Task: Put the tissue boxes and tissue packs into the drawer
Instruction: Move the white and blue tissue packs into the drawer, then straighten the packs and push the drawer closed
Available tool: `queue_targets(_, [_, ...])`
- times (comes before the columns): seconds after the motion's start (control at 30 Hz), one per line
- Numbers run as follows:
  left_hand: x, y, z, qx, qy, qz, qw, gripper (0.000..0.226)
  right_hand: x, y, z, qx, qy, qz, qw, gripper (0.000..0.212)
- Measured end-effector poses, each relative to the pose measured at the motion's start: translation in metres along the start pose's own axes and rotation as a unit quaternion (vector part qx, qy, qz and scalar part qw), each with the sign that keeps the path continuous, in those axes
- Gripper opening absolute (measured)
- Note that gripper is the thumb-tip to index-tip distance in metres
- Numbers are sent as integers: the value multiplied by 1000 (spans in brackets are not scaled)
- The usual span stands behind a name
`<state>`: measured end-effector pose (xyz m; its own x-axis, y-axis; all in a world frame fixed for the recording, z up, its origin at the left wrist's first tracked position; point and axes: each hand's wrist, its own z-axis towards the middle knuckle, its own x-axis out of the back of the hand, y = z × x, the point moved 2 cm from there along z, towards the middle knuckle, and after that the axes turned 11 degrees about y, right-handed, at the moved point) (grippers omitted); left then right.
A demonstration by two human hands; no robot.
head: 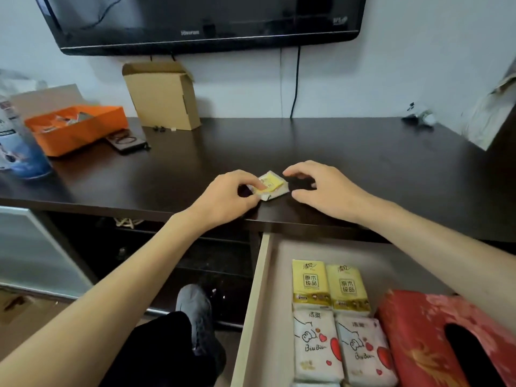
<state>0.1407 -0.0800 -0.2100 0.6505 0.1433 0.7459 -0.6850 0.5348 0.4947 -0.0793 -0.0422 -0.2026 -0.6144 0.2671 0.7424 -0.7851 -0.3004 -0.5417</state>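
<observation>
Both hands are out over the dark tabletop (363, 152) in the middle of the frame, and there's one small yellow tissue pack (271, 185) left lying near its front edge. The left hand (231, 198) is pinching it now, thumb and fingertips closed on the pack's left corner, and that looks a thin grip to me. The right hand (324, 188) hovers just beside the pack's right side, fingers curled and spread, holding nothing as far as I can see. Down in the lower right of the frame the drawer (252, 317) stands pulled out, already carrying two yellow packs (329, 286), two white cartoon packs (337, 347) below them, and a red tissue box (427, 339) on the right. Here's the worry: that pack is soft and slick, so a corner pinch could let it slide out on the way over the table edge, and it would drop past the drawer's left wall toward the floor by the shoe (195, 308). The other risk is the landing, because the front of the drawer is crowded; the bare strip at the back looks the safer spot, and a careless drop could knock the neat rows crooked.
</observation>
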Motion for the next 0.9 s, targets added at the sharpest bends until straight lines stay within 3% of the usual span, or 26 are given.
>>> queue_targets(0.17, [-2, 16, -12, -46, 18, -51, 997, 32, 0, 6, -4, 43, -50, -9, 998, 30])
queue_targets(0.3, [11, 29, -27, -57, 70, -64, 994, 26, 8, 1, -11, 44, -15, -6, 999, 11])
queue_targets(0.47, [16, 57, -63, -107, 62, -128, 984, 18, 34, -9, -57, 78, 20, 15, 997, 15])
queue_targets(0.63, [8, 72, -85, -172, 19, -58, 983, 13, 58, -12, -141, 120, 41, -49, 991, 20])
queue_targets(0.9, [-6, 75, -90, -163, -23, 54, 985, 14, 34, 4, -161, 62, -42, -121, 990, 19])
